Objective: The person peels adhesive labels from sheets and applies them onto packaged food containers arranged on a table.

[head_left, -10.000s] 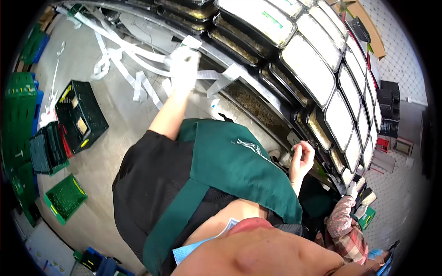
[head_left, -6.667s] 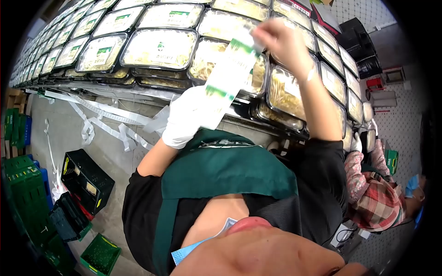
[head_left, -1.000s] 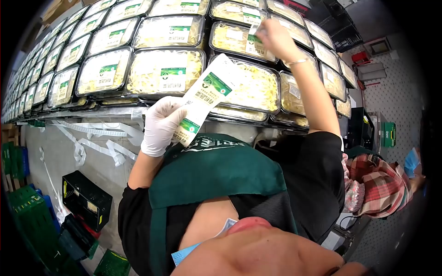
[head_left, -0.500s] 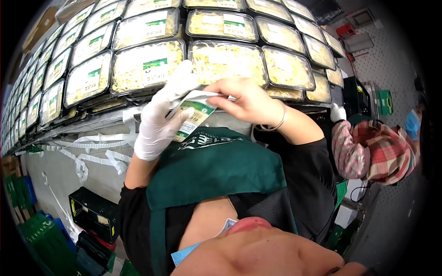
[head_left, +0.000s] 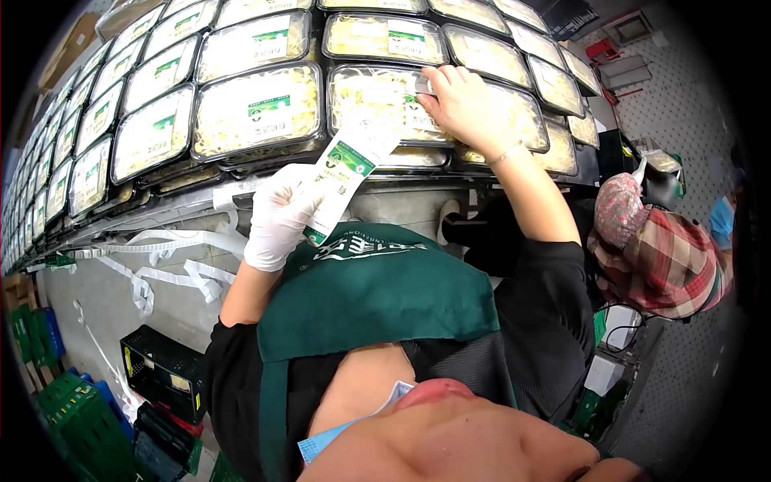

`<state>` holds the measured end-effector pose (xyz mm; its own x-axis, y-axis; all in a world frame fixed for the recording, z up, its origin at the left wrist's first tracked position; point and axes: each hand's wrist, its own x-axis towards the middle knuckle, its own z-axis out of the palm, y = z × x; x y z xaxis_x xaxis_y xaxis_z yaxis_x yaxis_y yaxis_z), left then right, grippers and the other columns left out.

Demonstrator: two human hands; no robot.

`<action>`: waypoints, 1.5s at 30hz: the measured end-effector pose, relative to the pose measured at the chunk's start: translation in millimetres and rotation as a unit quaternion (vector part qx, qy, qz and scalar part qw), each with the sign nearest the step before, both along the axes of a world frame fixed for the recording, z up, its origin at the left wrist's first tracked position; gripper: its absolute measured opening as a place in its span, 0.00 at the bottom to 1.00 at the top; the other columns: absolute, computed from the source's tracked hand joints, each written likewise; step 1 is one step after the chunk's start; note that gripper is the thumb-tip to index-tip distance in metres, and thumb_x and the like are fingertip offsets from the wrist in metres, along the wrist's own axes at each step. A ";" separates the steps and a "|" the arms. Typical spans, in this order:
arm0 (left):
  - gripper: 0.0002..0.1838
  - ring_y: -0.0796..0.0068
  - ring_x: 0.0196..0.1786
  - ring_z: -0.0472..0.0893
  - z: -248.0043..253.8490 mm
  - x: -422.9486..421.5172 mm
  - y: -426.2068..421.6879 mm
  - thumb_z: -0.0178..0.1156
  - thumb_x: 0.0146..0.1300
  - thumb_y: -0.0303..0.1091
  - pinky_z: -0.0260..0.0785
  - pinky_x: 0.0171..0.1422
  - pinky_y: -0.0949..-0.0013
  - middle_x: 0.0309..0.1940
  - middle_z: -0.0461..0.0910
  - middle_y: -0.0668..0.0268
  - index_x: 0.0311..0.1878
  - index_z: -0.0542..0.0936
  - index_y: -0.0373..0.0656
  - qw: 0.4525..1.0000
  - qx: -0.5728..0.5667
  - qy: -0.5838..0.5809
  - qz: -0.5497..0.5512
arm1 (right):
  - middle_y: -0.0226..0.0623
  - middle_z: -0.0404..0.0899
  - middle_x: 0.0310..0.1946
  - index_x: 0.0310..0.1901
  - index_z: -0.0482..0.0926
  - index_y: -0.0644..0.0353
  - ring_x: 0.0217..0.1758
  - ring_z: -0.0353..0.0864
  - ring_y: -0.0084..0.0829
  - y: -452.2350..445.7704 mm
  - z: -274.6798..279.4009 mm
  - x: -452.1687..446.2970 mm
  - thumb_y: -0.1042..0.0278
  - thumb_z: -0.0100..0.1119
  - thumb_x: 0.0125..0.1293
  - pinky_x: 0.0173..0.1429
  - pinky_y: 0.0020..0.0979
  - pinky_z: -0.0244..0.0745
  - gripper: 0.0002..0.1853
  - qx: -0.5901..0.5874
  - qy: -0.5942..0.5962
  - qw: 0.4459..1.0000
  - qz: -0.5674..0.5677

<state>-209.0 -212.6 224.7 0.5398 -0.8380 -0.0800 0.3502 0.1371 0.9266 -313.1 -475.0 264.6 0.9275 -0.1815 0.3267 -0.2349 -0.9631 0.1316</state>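
My left hand [head_left: 279, 217], in a white glove, is closed around a strip of green and white labels [head_left: 344, 173]. The strip's upper end reaches to the near edge of the front-row trays. My bare right hand [head_left: 474, 108] is over a clear-lidded black tray [head_left: 361, 92] of pale noodle-like food. Its thumb and fingers pinch the upper edge of a label [head_left: 418, 116] lying against that lid; the fingers partly cover it. To the left, another tray [head_left: 257, 108] carries a similar label on its lid.
Stacked trays [head_left: 161, 132] extend far left and back along the metal table. White backing strips [head_left: 189, 241] hang below its edge. Crates [head_left: 165, 373] stand on the floor at lower left. At right a co-worker in a plaid top [head_left: 671, 257] is close by.
My right hand has left the label strip and moved up and right to the tray lid with a label. My left hand has stayed nearly in place, still holding the strip.
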 end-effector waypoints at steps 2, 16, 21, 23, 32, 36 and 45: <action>0.10 0.77 0.26 0.77 4.4 -1.4 -5.5 0.53 0.55 0.24 0.70 0.30 0.77 0.30 0.78 0.59 0.40 0.72 0.31 1.000 0.001 -0.019 0.004 | 0.44 0.70 0.46 0.55 0.63 0.62 0.44 0.70 0.38 10.9 5.9 -5.9 0.59 0.58 0.53 0.51 0.33 0.63 0.29 0.019 -0.078 0.997 0.013; 0.06 0.81 0.25 0.73 25.4 -49.4 -58.1 0.60 0.51 0.27 0.65 0.30 0.79 0.29 0.78 0.64 0.32 0.78 0.35 0.974 0.018 -0.205 -0.091 | 0.36 0.76 0.24 0.28 0.76 0.60 0.27 0.76 0.30 57.8 21.4 -76.5 0.76 0.61 0.49 0.32 0.25 0.71 0.04 0.240 -0.183 0.943 0.138; 0.08 0.85 0.25 0.71 9.4 -48.1 -70.6 0.59 0.52 0.28 0.66 0.31 0.79 0.27 0.77 0.68 0.35 0.76 0.35 0.974 0.037 -0.209 -0.079 | 0.38 0.76 0.28 0.35 0.73 0.61 0.34 0.75 0.35 -91.6 60.3 -112.0 0.67 0.55 0.55 0.39 0.32 0.70 0.09 0.042 -0.124 0.989 -0.073; 0.10 0.86 0.27 0.72 7.9 -45.4 -69.8 0.56 0.53 0.25 0.66 0.32 0.81 0.28 0.77 0.68 0.39 0.75 0.33 0.989 0.058 -0.108 -0.082 | 0.39 0.75 0.32 0.36 0.72 0.60 0.38 0.74 0.36 -100.4 36.2 -110.3 0.64 0.55 0.55 0.42 0.34 0.69 0.10 0.149 0.029 0.977 -0.148; 0.17 0.78 0.40 0.76 5.3 -50.9 -86.2 0.52 0.55 0.18 0.69 0.45 0.77 0.42 0.75 0.62 0.50 0.70 0.33 0.991 -0.055 -0.058 -0.108 | 0.39 0.73 0.37 0.50 0.68 0.62 0.39 0.73 0.38 -18.1 32.1 -99.6 0.64 0.58 0.53 0.46 0.28 0.68 0.22 0.437 -0.042 0.895 0.073; 0.09 0.82 0.27 0.75 31.2 -38.9 -90.4 0.59 0.49 0.23 0.68 0.32 0.79 0.23 0.78 0.62 0.36 0.78 0.34 0.932 0.083 -0.336 -0.111 | 0.36 0.75 0.27 0.34 0.75 0.63 0.34 0.75 0.30 2.7 25.8 -80.4 0.72 0.60 0.51 0.37 0.26 0.69 0.08 0.358 -0.019 0.911 0.205; 0.04 0.89 0.21 0.69 29.8 -54.5 -104.3 0.60 0.52 0.24 0.62 0.23 0.81 0.20 0.75 0.70 0.28 0.76 0.33 0.988 0.096 -0.122 -0.010 | 0.37 0.77 0.26 0.32 0.75 0.61 0.30 0.77 0.29 -97.1 63.3 -52.5 0.68 0.56 0.55 0.37 0.27 0.71 0.06 0.256 -0.179 0.950 -0.027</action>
<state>-263.5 -316.9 254.6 0.5458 -0.8310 -0.1078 0.1138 -0.0540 0.9920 -365.6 -572.1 327.9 0.7584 -0.4462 0.4750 -0.2276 -0.8643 -0.4485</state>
